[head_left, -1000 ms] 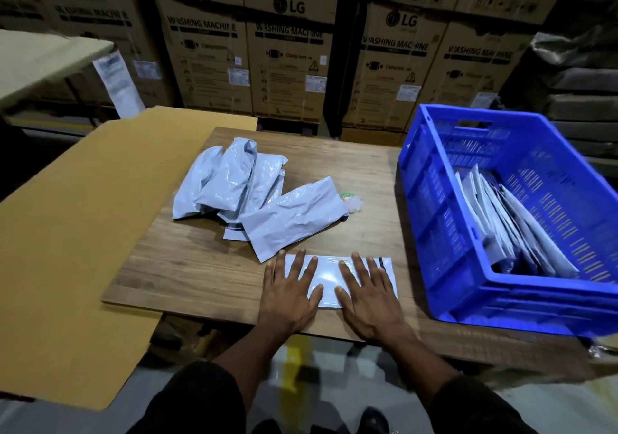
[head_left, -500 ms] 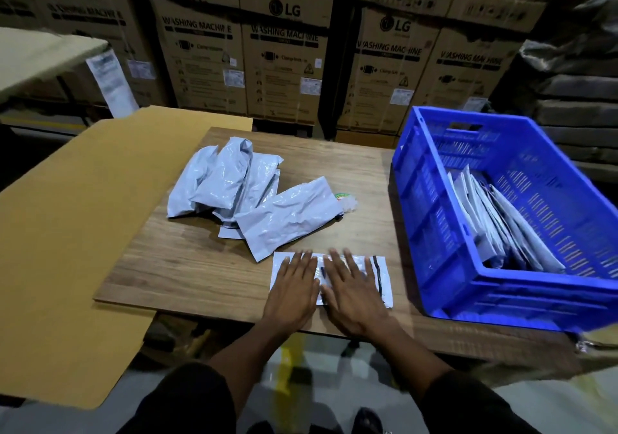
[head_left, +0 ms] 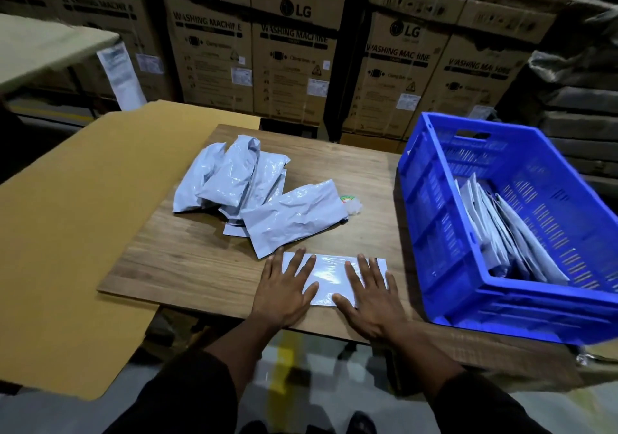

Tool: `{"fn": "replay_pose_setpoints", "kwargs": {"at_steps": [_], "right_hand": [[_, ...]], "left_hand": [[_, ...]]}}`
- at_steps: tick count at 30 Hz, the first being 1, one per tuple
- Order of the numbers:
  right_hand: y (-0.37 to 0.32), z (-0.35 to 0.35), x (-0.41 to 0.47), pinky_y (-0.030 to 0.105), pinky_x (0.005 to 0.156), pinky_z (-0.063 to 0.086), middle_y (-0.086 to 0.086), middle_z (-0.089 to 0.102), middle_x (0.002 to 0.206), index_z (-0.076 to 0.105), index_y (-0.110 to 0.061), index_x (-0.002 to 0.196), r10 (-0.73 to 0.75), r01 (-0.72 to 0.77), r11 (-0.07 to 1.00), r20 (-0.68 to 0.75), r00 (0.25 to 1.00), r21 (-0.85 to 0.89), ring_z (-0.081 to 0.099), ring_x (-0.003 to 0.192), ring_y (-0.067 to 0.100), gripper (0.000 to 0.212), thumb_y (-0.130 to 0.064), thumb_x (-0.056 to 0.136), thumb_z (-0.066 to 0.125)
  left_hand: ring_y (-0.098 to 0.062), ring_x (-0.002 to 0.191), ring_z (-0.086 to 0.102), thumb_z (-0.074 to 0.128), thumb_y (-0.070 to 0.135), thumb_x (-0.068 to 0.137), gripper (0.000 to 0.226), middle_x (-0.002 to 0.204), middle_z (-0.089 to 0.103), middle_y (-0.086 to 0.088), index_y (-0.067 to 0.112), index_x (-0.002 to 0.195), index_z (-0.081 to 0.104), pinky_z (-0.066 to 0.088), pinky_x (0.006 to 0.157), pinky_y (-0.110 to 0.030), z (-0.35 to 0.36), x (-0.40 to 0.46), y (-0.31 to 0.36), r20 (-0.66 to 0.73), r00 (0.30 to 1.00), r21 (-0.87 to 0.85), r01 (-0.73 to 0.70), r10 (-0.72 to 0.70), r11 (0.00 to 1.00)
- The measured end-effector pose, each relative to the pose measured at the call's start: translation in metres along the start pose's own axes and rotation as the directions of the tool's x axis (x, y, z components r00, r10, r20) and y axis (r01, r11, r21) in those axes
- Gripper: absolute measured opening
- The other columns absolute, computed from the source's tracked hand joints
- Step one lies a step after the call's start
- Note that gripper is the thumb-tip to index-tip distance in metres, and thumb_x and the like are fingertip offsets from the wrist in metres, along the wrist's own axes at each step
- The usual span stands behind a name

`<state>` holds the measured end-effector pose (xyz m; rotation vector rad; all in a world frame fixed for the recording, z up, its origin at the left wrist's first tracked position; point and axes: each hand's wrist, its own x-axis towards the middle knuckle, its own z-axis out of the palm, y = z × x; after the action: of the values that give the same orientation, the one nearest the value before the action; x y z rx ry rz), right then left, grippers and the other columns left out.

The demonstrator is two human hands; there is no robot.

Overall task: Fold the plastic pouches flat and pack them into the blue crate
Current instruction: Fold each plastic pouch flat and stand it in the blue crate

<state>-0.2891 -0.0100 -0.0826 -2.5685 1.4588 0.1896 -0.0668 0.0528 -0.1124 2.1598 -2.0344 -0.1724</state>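
Wood-grain worktop carries a flattened plastic pouch near its front edge, and both hands lie palm-down on it with fingers straight and spread, gripping nothing. Left hand covers the pouch's left end, its fingertips reaching the far edge; right hand covers the right end, thumb angled inward along the near edge. A bare, glossy stretch of pouch shows between the two hands. Both forearms run forward from dark sleeves low in the view, roughly parallel, wrists low over the worktop's front edge. Just beyond the left hand lies a loose heap of unfolded grey pouches, the nearest one almost touching the flat pouch. To the right, the blue crate sits on the worktop, with folded pouches standing on edge inside it, leaning against one another. A sheet of brown cardboard extends from under the worktop's left side.
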Motion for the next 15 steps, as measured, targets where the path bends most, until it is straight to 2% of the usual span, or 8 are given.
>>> {"fn": "replay_pose_setpoints", "kwargs": {"at_steps": [2,5,6,7,9,10,13,15], "right_hand": [[0.006,-0.005,-0.005,0.050,0.121,-0.012,-0.008,-0.031,0.161,-0.014,-0.035,0.157,-0.014,0.015,1.000,0.033,0.999,-0.018,-0.033,0.146,0.014,0.089,-0.084,0.087,0.009],[0.018,-0.010,-0.014,0.055,0.120,-0.005,-0.006,-0.032,0.161,-0.013,-0.032,0.157,-0.051,0.054,0.998,0.056,0.997,-0.045,-0.031,0.148,0.019,0.093,-0.085,0.087,0.016],[0.019,-0.011,-0.016,0.058,0.119,0.003,-0.002,-0.022,0.165,-0.002,-0.029,0.159,-0.091,0.091,0.994,0.001,0.996,-0.066,-0.023,0.151,0.023,0.092,-0.083,0.088,0.022],[0.019,-0.013,-0.018,0.061,0.118,0.014,0.002,-0.004,0.168,0.017,-0.025,0.158,-0.157,0.149,0.983,-0.071,0.985,-0.108,-0.007,0.154,0.027,0.087,-0.078,0.090,0.029],[0.015,-0.013,-0.017,0.062,0.113,0.028,0.007,0.034,0.159,0.051,-0.022,0.135,-0.336,0.292,0.929,-0.191,0.922,-0.226,0.024,0.150,0.031,0.057,-0.060,0.093,0.043],[0.011,-0.011,-0.016,0.062,0.112,0.028,0.006,0.045,0.152,0.058,-0.022,0.121,-0.405,0.339,0.901,-0.246,0.881,-0.271,0.033,0.146,0.032,0.041,-0.050,0.093,0.048],[0.001,-0.005,-0.013,0.062,0.112,0.028,0.004,0.056,0.141,0.064,-0.020,0.100,-0.442,0.359,0.890,-0.336,0.831,-0.281,0.044,0.139,0.034,0.020,-0.033,0.094,0.050],[-0.005,-0.002,-0.012,0.061,0.112,0.030,0.005,0.058,0.137,0.065,-0.019,0.096,-0.422,0.343,0.903,-0.382,0.822,-0.258,0.046,0.137,0.033,0.017,-0.030,0.094,0.052]], "left_hand": [[-0.037,0.155,0.012,0.011,0.067,0.097,0.072,0.170,0.016,0.007,0.035,0.161,0.023,0.009,0.122,-0.052,-0.002,0.000,-0.004,0.026,1.000,0.003,0.007,-0.007,1.000],[-0.032,0.156,-0.001,-0.001,0.069,0.092,0.078,0.171,0.001,0.010,0.038,0.163,0.010,-0.001,0.122,-0.048,-0.010,-0.001,-0.006,0.051,0.999,0.019,0.009,-0.010,1.000],[-0.031,0.156,-0.003,-0.003,0.069,0.091,0.079,0.171,-0.003,0.011,0.038,0.162,0.007,-0.004,0.121,-0.047,-0.013,-0.001,-0.007,0.068,0.998,0.022,0.003,-0.005,1.000],[-0.031,0.156,-0.003,-0.004,0.069,0.090,0.079,0.171,-0.004,0.011,0.038,0.162,0.006,-0.006,0.120,-0.046,-0.015,-0.001,-0.009,0.081,0.997,0.021,-0.008,0.006,1.000],[-0.033,0.156,0.005,0.003,0.068,0.093,0.077,0.171,0.004,0.009,0.037,0.162,0.014,-0.004,0.118,-0.045,-0.017,0.000,-0.012,0.077,0.997,0.002,-0.034,0.033,0.999],[-0.035,0.154,0.015,0.009,0.066,0.096,0.074,0.170,0.013,0.007,0.035,0.162,0.022,0.000,0.117,-0.045,-0.017,0.000,-0.013,0.068,0.996,0.002,-0.052,0.051,0.999],[-0.038,0.145,0.039,0.025,0.060,0.100,0.069,0.161,0.039,-0.005,0.021,0.154,0.044,0.015,0.115,-0.047,-0.013,-0.003,-0.015,-0.019,0.995,0.074,-0.101,0.102,0.992],[-0.036,0.146,0.038,0.035,0.062,0.098,0.074,0.158,0.042,-0.013,0.010,0.150,0.047,0.023,0.118,-0.051,-0.013,-0.007,-0.013,-0.080,0.985,0.121,-0.145,0.155,0.982]]}}
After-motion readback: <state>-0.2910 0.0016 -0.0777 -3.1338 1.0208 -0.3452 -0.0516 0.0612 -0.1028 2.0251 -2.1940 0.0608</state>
